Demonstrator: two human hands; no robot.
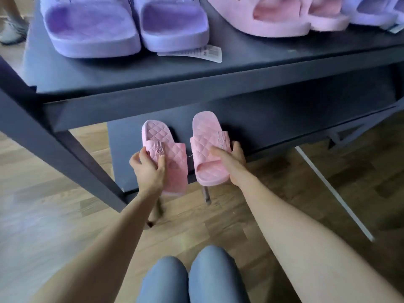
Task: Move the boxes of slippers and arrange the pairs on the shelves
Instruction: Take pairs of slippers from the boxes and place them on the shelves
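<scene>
Two pink quilted slippers lie side by side on the lower dark shelf (273,119). My left hand (148,169) grips the left pink slipper (162,149) around its strap and side. My right hand (229,162) grips the right pink slipper (207,141) at its strap and outer edge. Both slippers point away from me, heels near the shelf's front edge. No box is in view.
The upper dark shelf (196,77) carries a purple slipper pair (122,25) with a paper tag (196,53), a fluffy pink pair (279,16) and another purple slipper (371,12). A slanted frame leg (65,136) stands at left. Wooden floor and my knees (190,276) lie below.
</scene>
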